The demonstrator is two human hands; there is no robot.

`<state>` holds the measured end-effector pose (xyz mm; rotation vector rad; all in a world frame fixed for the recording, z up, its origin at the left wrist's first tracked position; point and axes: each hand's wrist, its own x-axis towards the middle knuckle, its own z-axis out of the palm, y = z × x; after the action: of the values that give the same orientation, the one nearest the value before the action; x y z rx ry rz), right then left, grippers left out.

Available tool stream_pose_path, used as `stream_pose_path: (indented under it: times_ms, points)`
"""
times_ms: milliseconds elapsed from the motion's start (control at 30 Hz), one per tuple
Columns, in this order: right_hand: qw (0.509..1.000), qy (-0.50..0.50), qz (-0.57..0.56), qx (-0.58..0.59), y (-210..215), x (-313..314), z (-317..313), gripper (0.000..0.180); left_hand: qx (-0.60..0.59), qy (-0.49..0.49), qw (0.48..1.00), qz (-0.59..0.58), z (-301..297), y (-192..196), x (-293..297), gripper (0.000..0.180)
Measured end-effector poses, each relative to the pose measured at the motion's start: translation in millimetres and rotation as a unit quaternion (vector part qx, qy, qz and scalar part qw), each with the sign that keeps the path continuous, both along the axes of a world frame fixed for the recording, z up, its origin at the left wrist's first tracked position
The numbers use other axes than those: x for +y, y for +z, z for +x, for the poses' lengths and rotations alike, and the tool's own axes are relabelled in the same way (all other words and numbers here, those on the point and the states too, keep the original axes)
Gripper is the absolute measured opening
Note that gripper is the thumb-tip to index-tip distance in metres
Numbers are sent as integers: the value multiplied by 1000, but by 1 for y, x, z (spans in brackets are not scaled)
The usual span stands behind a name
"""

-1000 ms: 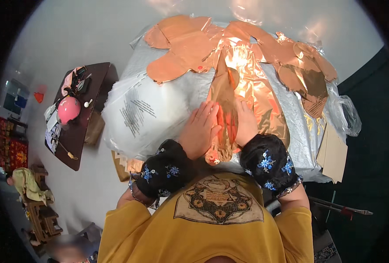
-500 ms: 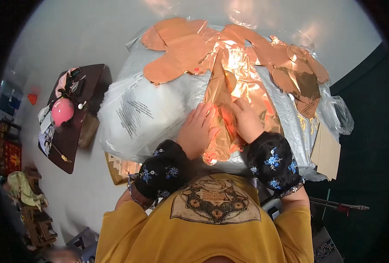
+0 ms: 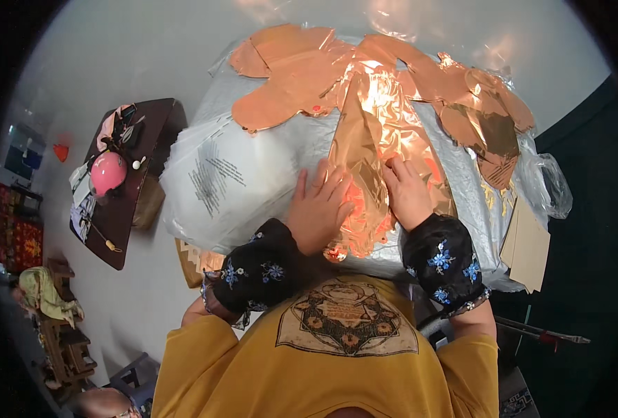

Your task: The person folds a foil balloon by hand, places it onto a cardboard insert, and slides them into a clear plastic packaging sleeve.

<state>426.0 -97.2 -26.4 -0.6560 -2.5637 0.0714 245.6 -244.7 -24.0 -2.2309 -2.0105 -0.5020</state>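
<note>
On the copper foil (image 3: pixel 364 167) (creased) rest both hands (image 3: pixel 316 217) (image 3: pixel 410 198).

On a wrinkly silver plastic sheet (image 3: pixel 472 202), long shiny copper foil (image 3: pixel 361 150) lies between the left hand (image 3: pixel 319 212) and right hand (image 3: pixel 409 196). Clear plastic bags (image 3: pixel 261 182) sit left of them, flat copper foil shapes (image 3: pixel 284 83) past them, and flat tan cardboard (image 3: pixel 530 249) to their right.

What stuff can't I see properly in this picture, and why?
All in the head view:
- Left hand: palm, hidden by its back.
- Right hand: whether it pinches the copper-coloured foil; curled fingers hide that.
- Silver sheet: covers whatever lies underneath.
- Print on clear plastic: too small.
- Lower-left shape: blurred, cut off by the bottom edge.
</note>
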Motion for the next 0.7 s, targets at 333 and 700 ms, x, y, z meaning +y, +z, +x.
stream_pose_path:
  times_ms: [333, 700]
  points:
    - [1000, 8, -18, 16, -2, 0, 3, 32, -46, -22, 999, -17, 11, -5, 12, 52]
    - [999, 1, -33, 15, -2, 2, 1, 32, -35, -38, 999, -13, 13, -7, 20, 55]
